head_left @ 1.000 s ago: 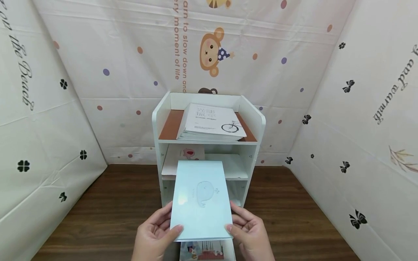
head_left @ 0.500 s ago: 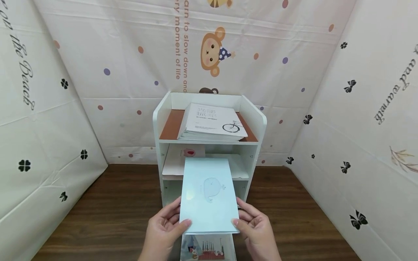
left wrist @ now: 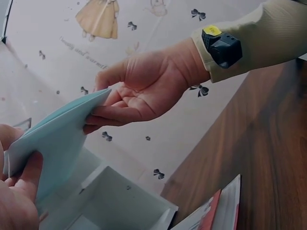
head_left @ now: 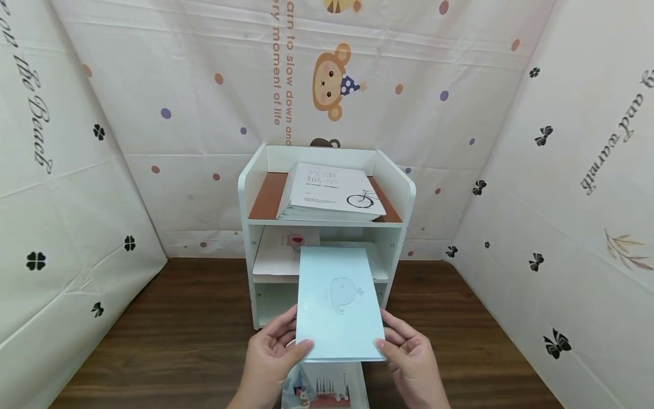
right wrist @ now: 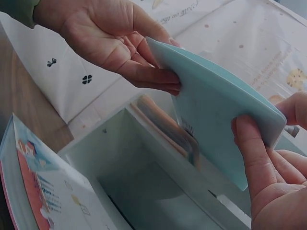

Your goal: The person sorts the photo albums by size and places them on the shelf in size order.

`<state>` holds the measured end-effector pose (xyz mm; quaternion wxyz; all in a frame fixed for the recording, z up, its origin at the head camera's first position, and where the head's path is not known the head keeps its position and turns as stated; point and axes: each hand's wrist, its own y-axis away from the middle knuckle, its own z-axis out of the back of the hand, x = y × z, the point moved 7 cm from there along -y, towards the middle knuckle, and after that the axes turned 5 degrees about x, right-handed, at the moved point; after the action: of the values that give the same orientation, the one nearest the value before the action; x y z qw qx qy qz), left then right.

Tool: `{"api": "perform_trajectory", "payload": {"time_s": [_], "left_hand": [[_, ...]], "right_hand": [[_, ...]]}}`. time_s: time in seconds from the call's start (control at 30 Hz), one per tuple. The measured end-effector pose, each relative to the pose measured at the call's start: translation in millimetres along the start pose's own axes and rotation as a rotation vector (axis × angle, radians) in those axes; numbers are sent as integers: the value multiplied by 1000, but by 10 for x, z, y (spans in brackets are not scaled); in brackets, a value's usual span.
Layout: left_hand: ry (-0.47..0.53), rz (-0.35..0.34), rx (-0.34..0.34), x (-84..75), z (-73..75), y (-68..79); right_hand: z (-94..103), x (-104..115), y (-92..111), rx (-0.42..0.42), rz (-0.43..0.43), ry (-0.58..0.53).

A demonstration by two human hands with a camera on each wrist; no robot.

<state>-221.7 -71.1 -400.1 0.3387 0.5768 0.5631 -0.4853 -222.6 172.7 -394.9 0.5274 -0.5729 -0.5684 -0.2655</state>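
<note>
A thin light-blue booklet (head_left: 332, 335) with a whale drawing on its cover is held up in front of the white shelf. My left hand (head_left: 272, 352) pinches its near left edge, thumb on the cover and fingers beneath. On the opposite edge my right hand (head_left: 410, 355) pinches it the same way, thumb on top. The left wrist view shows the booklet's underside (left wrist: 62, 148) tilted between both hands. Below it, in the head view, lies an illustrated book (head_left: 327, 389) with a blue and red picture; its far part is hidden behind the booklet.
A white tiered shelf (head_left: 403, 193) stands on the dark wooden table (head_left: 204, 341). White books (head_left: 337, 193) with a bicycle cover are stacked on its top. The middle tier holds a book with a red and pink drawing (head_left: 276, 253). Printed cloth (head_left: 460, 68) hangs around.
Both hands have moved the booklet to the right and slightly farther away. More of the illustrated book beneath now shows. The grip on both edges stays the same.
</note>
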Motion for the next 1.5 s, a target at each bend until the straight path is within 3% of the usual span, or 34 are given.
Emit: {"api": "perform_trajectory", "payload": {"time_s": [0.47,0.8,1.07,1.5], "left_hand": [[23,-26,67,151,-153,-102],[39,-33,111,174,-293,-160],[34,-31,104,224,-356,-201],[21,-26,98,297,-399,-244]], "right_hand": [[241,-28,25,-92,-61,75],[360,41,32,-41,7,19],[446,48,37,-52,15,33],[568,12,38,-126,-42,75]]}}
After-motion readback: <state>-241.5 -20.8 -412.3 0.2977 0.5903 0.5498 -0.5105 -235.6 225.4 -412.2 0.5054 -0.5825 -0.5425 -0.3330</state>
